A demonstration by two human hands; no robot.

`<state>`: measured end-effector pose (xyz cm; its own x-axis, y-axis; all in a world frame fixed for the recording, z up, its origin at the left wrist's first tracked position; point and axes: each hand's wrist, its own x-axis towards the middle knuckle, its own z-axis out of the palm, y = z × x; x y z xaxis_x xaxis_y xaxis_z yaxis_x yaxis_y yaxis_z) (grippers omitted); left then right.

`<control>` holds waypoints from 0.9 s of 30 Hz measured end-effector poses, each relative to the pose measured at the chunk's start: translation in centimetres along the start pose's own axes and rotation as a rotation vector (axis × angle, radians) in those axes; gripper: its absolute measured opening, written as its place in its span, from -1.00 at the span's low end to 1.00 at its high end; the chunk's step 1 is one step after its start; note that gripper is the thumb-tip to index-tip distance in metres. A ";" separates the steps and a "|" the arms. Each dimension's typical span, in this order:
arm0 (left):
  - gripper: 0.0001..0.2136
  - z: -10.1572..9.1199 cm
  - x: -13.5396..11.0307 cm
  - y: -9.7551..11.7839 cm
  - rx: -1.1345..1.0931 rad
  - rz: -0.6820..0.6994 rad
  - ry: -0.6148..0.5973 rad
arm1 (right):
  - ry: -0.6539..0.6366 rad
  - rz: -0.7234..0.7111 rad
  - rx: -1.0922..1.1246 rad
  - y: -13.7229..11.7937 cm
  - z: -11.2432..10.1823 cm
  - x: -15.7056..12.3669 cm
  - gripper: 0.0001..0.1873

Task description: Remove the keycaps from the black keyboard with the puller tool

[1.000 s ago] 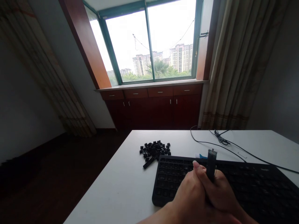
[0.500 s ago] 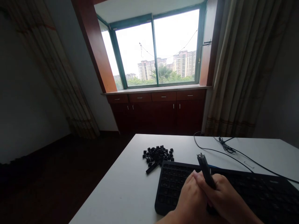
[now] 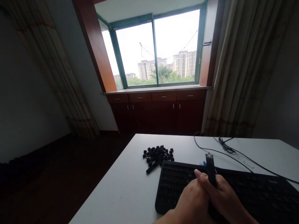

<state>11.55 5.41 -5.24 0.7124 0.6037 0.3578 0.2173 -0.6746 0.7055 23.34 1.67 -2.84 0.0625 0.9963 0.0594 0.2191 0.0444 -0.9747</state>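
My right hand (image 3: 225, 194) is closed around a black stick-shaped tool (image 3: 211, 171) with a small metal end, held nearly upright; its exact kind is unclear. My left hand (image 3: 192, 197) presses against the right one, curled with its fingers hidden, so its grip is not visible. Both hands are over a black keyboard (image 3: 168, 179), whose left part looks stripped of keycaps. Beyond its far left corner lies a heap of loose black keycaps (image 3: 157, 154), with a long bar-shaped one (image 3: 151, 168) at the near side.
A blue and white item, apparently a brush (image 3: 205, 163), shows behind the keyboard's far edge. Black cable (image 3: 225, 146) lies looped across the white table (image 3: 121, 186), near a thin bent wire (image 3: 249, 165). Dark red cabinets (image 3: 154, 115) stand under the window beyond.
The tool has swung a little to the right and stands more upright, with my hands turning slightly. More of the blue and white item now shows. The keycaps and keyboard stay put.
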 end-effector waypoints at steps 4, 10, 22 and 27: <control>-0.16 0.5 -0.1 -0.7 0.056 0.003 -0.017 | 0.067 -0.002 -0.014 0.2 0.1 -0.1 -0.44; -0.50 -0.3 -0.2 0.9 0.052 -0.017 -0.002 | 0.139 0.036 -0.065 1.1 0.5 -0.5 -0.41; -0.33 0.0 -0.6 0.2 -0.056 -0.044 0.028 | 0.102 0.033 -0.040 0.3 0.4 -0.6 -0.41; -0.22 -0.8 -0.7 1.6 -0.056 -0.080 -0.012 | 0.158 0.025 -0.065 0.4 0.4 -1.0 -0.40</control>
<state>10.90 4.25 -3.86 0.7025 0.6491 0.2920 0.2358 -0.5993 0.7650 23.03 0.75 -3.37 0.2201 0.9727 0.0738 0.2779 0.0100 -0.9606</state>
